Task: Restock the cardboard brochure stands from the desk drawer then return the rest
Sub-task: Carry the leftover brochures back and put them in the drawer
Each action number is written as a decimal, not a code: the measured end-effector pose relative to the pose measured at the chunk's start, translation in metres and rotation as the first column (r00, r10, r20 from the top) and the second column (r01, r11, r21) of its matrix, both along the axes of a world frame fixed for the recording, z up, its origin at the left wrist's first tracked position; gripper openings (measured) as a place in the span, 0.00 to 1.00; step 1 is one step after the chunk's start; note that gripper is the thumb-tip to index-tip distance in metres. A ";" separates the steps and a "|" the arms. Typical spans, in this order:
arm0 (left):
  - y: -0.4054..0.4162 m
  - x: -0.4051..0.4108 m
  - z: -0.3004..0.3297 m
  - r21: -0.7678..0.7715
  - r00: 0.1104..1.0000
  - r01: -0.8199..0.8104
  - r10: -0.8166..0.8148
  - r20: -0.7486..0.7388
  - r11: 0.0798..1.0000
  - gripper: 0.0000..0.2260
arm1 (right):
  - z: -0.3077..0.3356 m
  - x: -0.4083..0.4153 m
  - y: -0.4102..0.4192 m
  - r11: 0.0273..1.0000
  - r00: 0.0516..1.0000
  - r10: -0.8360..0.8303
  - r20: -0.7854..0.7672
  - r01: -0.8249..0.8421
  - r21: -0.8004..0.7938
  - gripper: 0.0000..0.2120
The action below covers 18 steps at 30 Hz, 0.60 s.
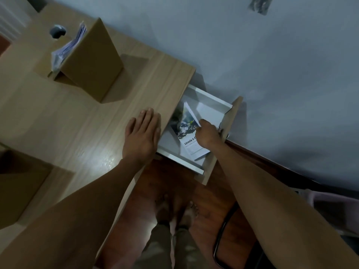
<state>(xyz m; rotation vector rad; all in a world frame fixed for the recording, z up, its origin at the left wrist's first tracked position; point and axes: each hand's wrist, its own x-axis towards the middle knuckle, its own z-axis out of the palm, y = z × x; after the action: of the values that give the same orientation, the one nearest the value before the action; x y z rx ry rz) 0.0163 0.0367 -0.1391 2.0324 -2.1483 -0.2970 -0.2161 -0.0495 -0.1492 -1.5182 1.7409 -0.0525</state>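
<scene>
Inside the open drawer, the right hand has its fingers closed on the brochures, lifting their top edge. The left hand lies flat and empty on the worktop beside the drawer. A thin pinch might let sheets fan and slip back in.

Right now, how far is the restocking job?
Done: the drawer is open, and one cardboard stand holds brochures. In hand: the right hand lifts a brochure in the drawer; the left hand rests flat on the desk. Left: closing the drawer.
</scene>
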 end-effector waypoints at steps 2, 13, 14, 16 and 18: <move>0.000 0.000 -0.001 -0.017 1.000 0.001 -0.001 0.004 1.000 0.24 | -0.008 -0.001 -0.007 0.986 0.987 0.161 -0.019 -0.161 0.040 0.07; -0.002 0.000 -0.002 -0.039 1.000 -0.016 0.017 0.013 0.999 0.24 | -0.037 0.006 -0.007 0.808 0.810 0.572 -0.127 -0.532 0.253 0.18; -0.002 0.000 -0.002 -0.039 1.000 -0.016 0.017 0.011 0.999 0.24 | -0.037 0.005 -0.005 0.801 0.781 0.595 -0.187 -0.562 0.206 0.16; -0.003 0.000 -0.001 -0.036 1.000 -0.018 0.018 -0.001 0.999 0.24 | -0.037 0.004 0.000 0.771 0.716 0.628 -0.303 -0.625 0.121 0.14; -0.002 0.000 0.000 -0.037 1.000 -0.023 0.023 -0.006 0.999 0.24 | -0.038 0.004 0.005 0.752 0.696 0.642 -0.322 -0.653 0.087 0.15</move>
<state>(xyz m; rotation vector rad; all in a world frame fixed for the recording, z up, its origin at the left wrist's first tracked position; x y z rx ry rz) 0.0161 0.0344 -0.1396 2.0322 -2.1102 -0.2574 -0.2122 -0.0442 -0.1872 -2.1928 1.3348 0.5769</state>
